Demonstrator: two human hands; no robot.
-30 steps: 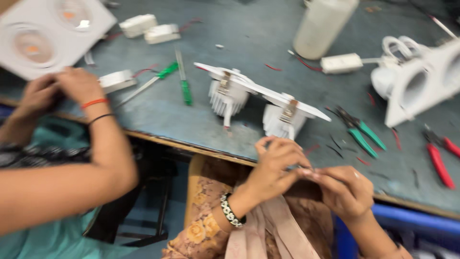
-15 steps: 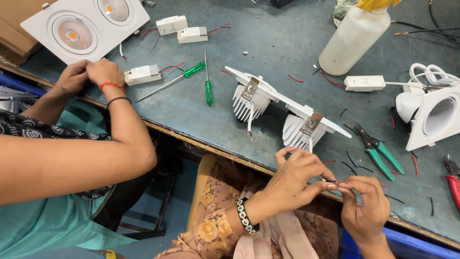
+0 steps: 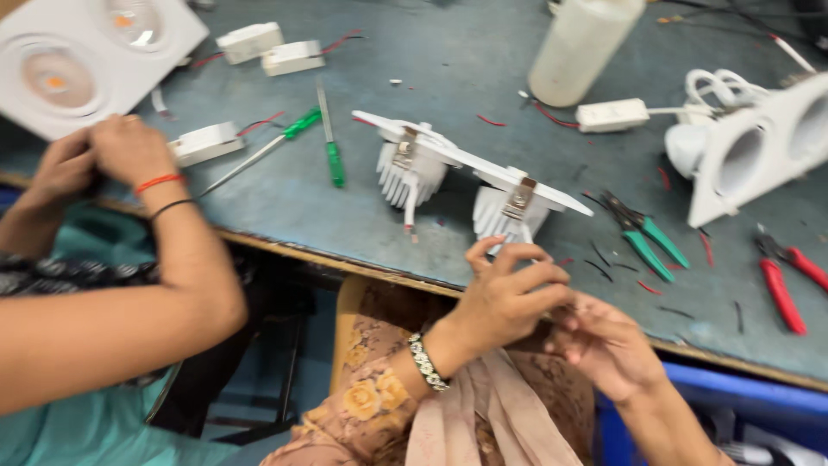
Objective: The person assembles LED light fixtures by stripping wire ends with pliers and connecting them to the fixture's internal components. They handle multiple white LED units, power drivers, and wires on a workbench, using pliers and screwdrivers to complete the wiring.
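My left hand (image 3: 509,293), with a beaded bracelet on the wrist, and my right hand (image 3: 608,345) meet fingertip to fingertip just in front of the table edge, over my lap. Both pinch a small thin wire between them, which is mostly hidden by the fingers and blurred. Right behind my left hand, an upside-down white twin downlight (image 3: 466,168) with two finned heat sinks lies on the grey table (image 3: 285,216).
A co-worker's hands (image 3: 95,155) work at the left beside a white twin light panel (image 3: 86,60) and small white driver boxes (image 3: 205,142). Also on the table: two green screwdrivers (image 3: 328,138), green-handled pliers (image 3: 647,237), red-handled pliers (image 3: 780,285), a white bottle (image 3: 582,43) and a white twin housing (image 3: 768,147).
My view has shifted and moved closer. My two hands stay pinched together, now slightly lower. The co-worker's hands stay at the left table edge.
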